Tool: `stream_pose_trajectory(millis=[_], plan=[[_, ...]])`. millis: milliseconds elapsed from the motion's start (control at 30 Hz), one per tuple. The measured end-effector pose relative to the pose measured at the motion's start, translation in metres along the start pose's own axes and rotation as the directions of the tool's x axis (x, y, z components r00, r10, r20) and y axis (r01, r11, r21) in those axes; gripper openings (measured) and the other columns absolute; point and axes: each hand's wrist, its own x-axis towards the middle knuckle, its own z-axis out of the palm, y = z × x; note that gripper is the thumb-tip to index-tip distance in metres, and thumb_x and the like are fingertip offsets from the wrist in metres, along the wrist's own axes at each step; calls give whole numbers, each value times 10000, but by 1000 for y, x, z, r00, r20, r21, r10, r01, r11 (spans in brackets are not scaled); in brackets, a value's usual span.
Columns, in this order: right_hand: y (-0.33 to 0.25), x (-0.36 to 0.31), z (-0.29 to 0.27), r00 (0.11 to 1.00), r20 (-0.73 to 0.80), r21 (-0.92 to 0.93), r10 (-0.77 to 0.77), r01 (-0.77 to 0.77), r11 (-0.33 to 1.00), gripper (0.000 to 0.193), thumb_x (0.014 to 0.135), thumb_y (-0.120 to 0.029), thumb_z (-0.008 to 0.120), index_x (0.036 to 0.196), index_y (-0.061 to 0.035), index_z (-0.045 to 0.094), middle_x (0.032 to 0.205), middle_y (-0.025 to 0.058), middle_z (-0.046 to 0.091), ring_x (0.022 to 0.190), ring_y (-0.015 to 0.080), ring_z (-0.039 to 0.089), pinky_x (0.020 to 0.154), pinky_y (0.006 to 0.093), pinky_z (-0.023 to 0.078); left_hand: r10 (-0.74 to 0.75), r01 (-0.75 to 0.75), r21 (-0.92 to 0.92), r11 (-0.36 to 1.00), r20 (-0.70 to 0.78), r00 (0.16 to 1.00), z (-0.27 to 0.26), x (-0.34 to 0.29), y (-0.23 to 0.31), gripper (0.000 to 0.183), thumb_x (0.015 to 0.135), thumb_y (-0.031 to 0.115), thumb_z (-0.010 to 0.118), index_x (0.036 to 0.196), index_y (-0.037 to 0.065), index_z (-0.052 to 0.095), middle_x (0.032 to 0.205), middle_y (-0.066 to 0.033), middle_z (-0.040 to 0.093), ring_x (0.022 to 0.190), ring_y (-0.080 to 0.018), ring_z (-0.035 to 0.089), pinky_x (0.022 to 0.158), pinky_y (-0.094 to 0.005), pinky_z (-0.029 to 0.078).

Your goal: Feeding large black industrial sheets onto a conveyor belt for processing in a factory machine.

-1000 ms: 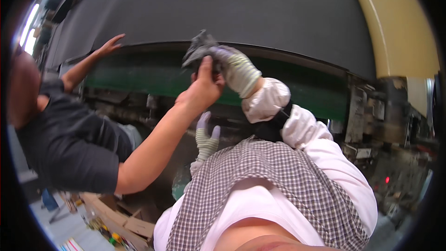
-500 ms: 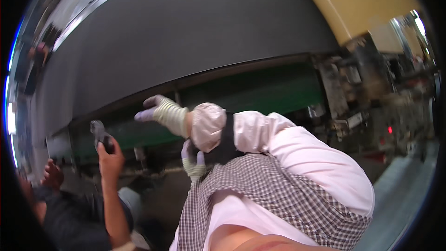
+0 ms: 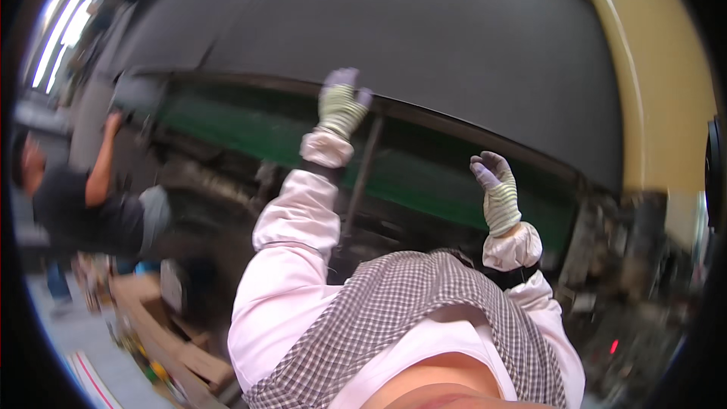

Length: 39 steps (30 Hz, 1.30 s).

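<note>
My left hand (image 3: pixel 342 104), in a light striped glove with lilac fingertips, reaches forward to the near edge of a wide dark grey surface (image 3: pixel 424 30). Its fingers are stretched and its thumb stands apart; whether they touch the edge I cannot tell. Farther right and nearer to me, my right hand (image 3: pixel 497 193), gloved alike, is raised in front of a green panel (image 3: pixel 447 189) below that edge. Its fingers are loosely bent and apart from the thumb, with nothing visible in them.
At the left a co-worker in a dark shirt (image 3: pixel 83 204) raises an arm towards the machine. Below lies an open cardboard box (image 3: pixel 163 318) on the floor. A tan panel (image 3: pixel 659 83) rises at the right, above dark machine parts (image 3: pixel 606 250). A metal post (image 3: pixel 365 170) stands under the edge.
My left hand has gone from beside my body to the dark surface's edge. My right hand has swung from the left across to the right. The view has turned; the co-worker appears farther away.
</note>
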Motion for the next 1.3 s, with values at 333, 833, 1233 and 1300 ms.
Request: stream_pose_trajectory(millis=[333, 833, 1233, 1300], plan=[[129, -55, -285, 488, -674, -649, -555, -32, 760, 332, 754, -131, 753, 1034, -38, 602, 885, 61, 638, 709, 110, 580, 685, 283, 513, -273, 78, 394, 916, 470, 840, 166, -29, -114, 557, 866, 539, 532, 1111, 49, 631, 1127, -198, 593, 1048, -382, 558, 906, -460, 444], [22, -138, -547, 180, -497, -617, -849, -761, 200, 362, 787, -275, 654, 1117, -138, 597, 1062, 135, 627, 989, 332, 596, 875, 460, 444, -652, 563, 360, 744, 578, 491, 175, -32, -293, 744, 856, 537, 573, 1410, 84, 370, 1372, -200, 467, 1225, -340, 483, 1008, -407, 392], [-52, -201, -641, 423, -476, -454, -771, -869, -197, 442, 748, -148, 642, 1186, -183, 591, 1116, 102, 603, 1060, 301, 563, 893, 449, 441, -600, 680, 135, 721, 614, 514, 177, 25, -232, 634, 820, 392, 696, 1276, 18, 465, 1176, -166, 594, 1036, -288, 575, 893, -400, 459], [-59, -164, -634, 466, -555, -489, -689, -853, -182, 437, 743, -141, 645, 1176, -172, 597, 1148, 107, 599, 1080, 306, 556, 915, 446, 437, -599, 665, 68, 744, 511, 617, 161, 15, -257, 712, 801, 335, 741, 1335, -10, 421, 1163, -153, 595, 1014, -278, 571, 906, -383, 449]])
